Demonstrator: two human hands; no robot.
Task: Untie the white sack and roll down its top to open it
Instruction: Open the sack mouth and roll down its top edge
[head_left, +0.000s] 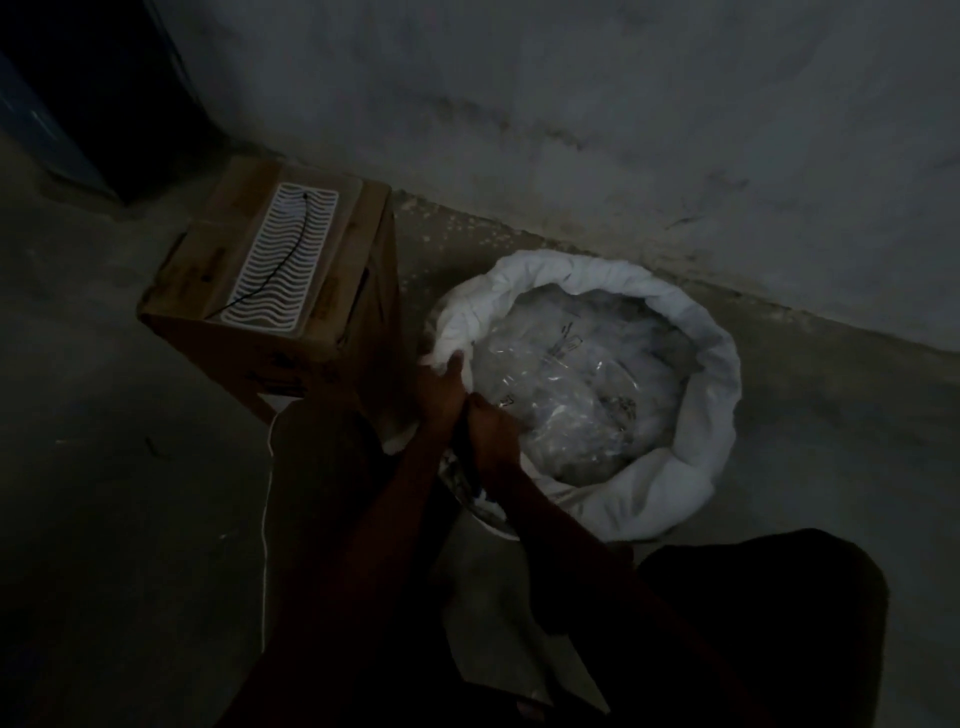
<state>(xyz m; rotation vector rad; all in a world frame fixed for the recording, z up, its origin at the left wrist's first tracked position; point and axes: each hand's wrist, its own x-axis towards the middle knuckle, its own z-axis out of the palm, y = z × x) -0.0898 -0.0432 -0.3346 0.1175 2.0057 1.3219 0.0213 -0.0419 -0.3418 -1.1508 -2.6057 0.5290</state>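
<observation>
The white sack (691, 384) stands on the floor by the wall, its top rolled down into a thick ring. Inside lies a clear plastic bag (571, 374) with pale contents. My left hand (441, 389) grips the rolled rim at the sack's near-left side. My right hand (493, 431) is closed on the rim just beside it, the two hands touching. A thin white string (265, 519) trails down the floor to the left of my arm.
A cardboard box (270, 312) stands left of the sack with a white wavy plastic grille (280, 254) and a black cord on top. A grey wall (623, 130) runs behind. A dark object (104, 93) fills the far-left corner. My dark-clothed knee (769, 597) is below the sack.
</observation>
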